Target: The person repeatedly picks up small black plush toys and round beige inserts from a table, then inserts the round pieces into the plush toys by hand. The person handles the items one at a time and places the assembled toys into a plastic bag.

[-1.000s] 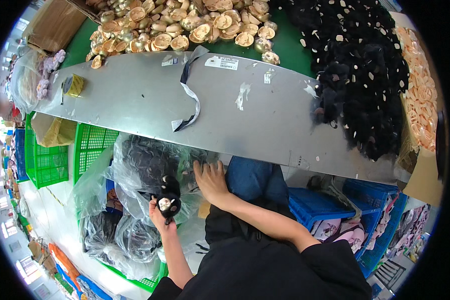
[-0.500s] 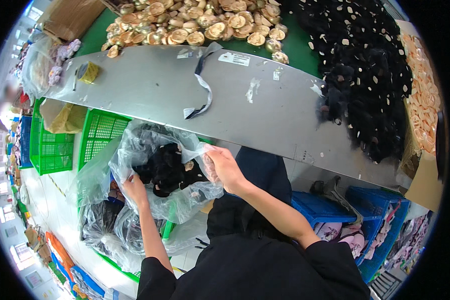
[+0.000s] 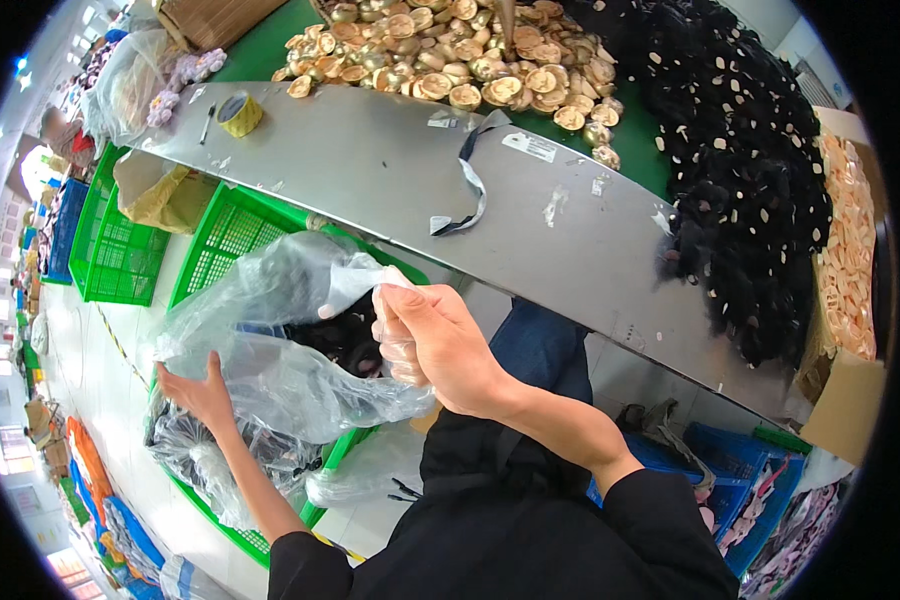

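Observation:
A clear plastic bag (image 3: 280,395) hangs gathered over a green crate (image 3: 232,535), with black plush pieces (image 3: 345,340) showing through its mouth. My right hand (image 3: 435,345) is closed in a fist around the bag's upper right edge and pulls it up. At the bag's left side, my left hand (image 3: 200,393) rests against the film, its thumb raised apart from the fingers. Part of the plush is hidden behind the clear film and my right hand.
A metal table (image 3: 370,170) carries a yellow tape roll (image 3: 239,116), a grey-and-black strip (image 3: 470,185), golden half shells (image 3: 450,60) and black plush pieces (image 3: 740,180). Green crates (image 3: 125,245) stand left; blue crates (image 3: 735,470) sit under the table at right.
My left hand has moved left and down from the bag's mouth. My right fist has drawn the film over the black plush, hiding more of it. The whole view has shifted.

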Tool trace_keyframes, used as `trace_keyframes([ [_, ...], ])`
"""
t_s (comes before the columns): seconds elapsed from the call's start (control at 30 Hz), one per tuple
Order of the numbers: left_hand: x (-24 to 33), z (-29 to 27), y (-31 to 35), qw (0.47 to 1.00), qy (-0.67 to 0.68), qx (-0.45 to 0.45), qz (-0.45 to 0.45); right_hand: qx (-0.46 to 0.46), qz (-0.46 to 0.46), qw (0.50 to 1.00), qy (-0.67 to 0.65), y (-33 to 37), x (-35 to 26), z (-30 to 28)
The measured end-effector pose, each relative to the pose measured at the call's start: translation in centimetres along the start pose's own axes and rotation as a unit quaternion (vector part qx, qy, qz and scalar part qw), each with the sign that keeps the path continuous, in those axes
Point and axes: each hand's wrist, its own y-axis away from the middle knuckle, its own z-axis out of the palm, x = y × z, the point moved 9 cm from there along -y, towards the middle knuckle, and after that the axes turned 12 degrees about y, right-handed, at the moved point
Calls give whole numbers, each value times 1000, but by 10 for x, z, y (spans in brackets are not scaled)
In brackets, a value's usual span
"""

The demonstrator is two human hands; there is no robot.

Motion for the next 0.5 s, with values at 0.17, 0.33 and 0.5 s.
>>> trace_keyframes([
  [0.17, -188, 121, 29, 858, 390, -170, -286, 106, -3, 994, 16, -48, -21, -41],
  [0.33, -138, 60, -27, 815, 491, -69, -300, -15, -17, 1000, 15, -53, -69, 52],
  [0.5, -76, -48, -50, 832, 499, 19, -241, -102, -107, 987, 57, -61, -126, 61],
])
